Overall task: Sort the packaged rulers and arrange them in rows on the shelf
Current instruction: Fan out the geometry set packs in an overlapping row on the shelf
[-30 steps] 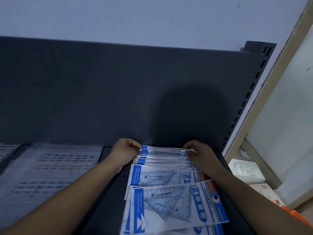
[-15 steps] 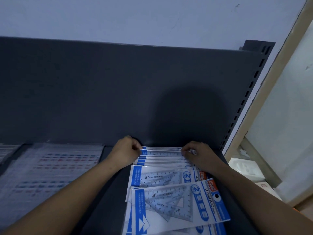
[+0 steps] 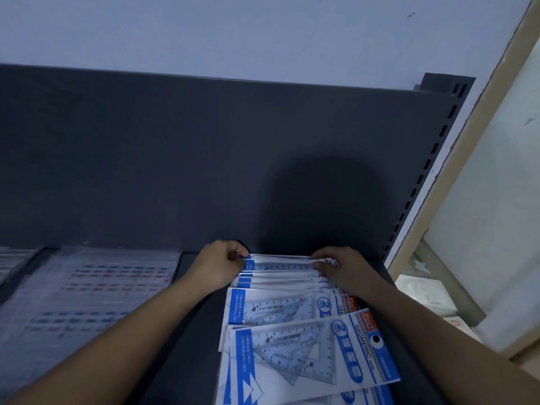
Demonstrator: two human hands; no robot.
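Along the right end of the shelf [image 3: 190, 340], from its back edge forward, packaged rulers [image 3: 292, 314] are laid overlapped; a bare strip is left beside them. The rearmost packet [image 3: 282, 263] is pinched at its ends by the left hand [image 3: 217, 266] and right hand [image 3: 342, 268]. Clear set squares in blue-and-white sleeves are shown.

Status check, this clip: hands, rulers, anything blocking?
Left hand and right hand pinch the ends of the rear pack. Other packs lie overlapped in front. No obstruction seen.
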